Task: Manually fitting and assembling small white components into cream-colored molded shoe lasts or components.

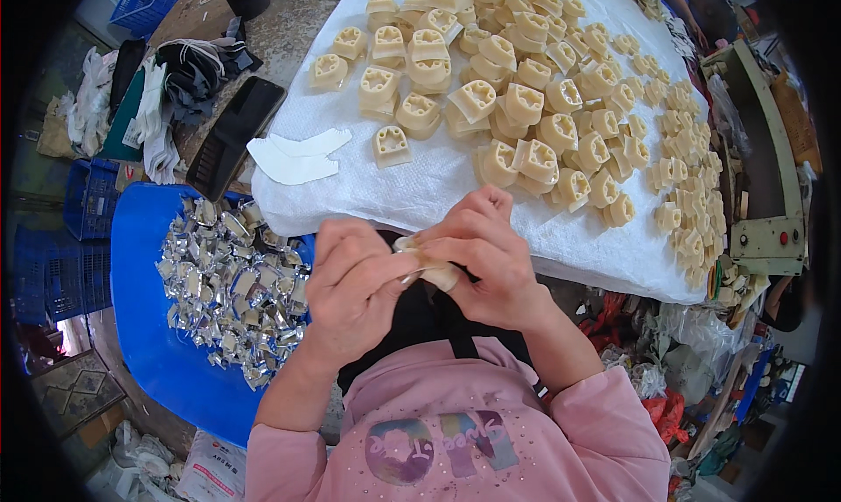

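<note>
Cream piece (441,278) front and centre, caught between the two hands, just off the near edge of the white cloth (346,194) and out in front of the pink shirt (447,384)! Left hand (349,283) comes in from its left, fingers curled, thumb and forefinger pinched down on it. Right hand (484,255) meets it from the other side, curled as well, its fingertips closed on the piece. Neither hand is nearer; both are touching. Which way does it point? What shows seems to slant from upper left down to lower right, broad pale end low beneath the right fingers, but fingers cover so much that I can't be sure of its long axis or its front. Beyond the right hand, a heap of cream blocks (526,95) spreads over the cloth; left of the left hand, a blue tub (140,318) holds silvery bits (236,296).
</note>
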`<control>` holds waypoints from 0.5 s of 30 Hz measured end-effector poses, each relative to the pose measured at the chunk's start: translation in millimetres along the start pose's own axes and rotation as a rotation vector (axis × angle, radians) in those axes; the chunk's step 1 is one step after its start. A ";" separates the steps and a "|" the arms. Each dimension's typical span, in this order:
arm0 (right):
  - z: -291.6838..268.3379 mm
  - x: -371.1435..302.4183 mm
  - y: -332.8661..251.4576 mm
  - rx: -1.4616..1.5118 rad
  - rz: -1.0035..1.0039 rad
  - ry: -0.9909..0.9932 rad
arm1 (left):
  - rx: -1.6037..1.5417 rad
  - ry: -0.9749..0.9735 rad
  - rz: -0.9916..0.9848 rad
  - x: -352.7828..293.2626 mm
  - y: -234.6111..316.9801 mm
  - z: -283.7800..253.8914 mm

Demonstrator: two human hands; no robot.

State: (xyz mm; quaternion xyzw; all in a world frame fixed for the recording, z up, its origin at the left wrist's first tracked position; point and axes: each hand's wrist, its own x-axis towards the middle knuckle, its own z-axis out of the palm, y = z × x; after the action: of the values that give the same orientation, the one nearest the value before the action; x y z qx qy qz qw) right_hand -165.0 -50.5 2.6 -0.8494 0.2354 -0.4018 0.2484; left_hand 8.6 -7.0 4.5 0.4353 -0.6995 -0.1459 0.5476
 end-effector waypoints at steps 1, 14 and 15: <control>-0.2 2.0 -2.9 -0.002 0.000 0.001 | 0.027 0.021 0.015 -2.2 -2.6 -4.6; 25.3 -22.0 -21.1 1.057 0.790 0.351 | -0.145 0.153 0.024 -5.8 -1.6 -8.0; 26.1 -19.9 -22.8 1.054 0.792 0.363 | -0.224 0.083 0.001 -9.1 -0.4 -6.7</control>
State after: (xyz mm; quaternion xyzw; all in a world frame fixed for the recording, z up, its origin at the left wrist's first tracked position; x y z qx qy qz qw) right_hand -150.9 -15.1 -9.2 -0.3841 0.3393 -0.4775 0.7137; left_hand 15.0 1.6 0.8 0.3765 -0.6558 -0.2047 0.6214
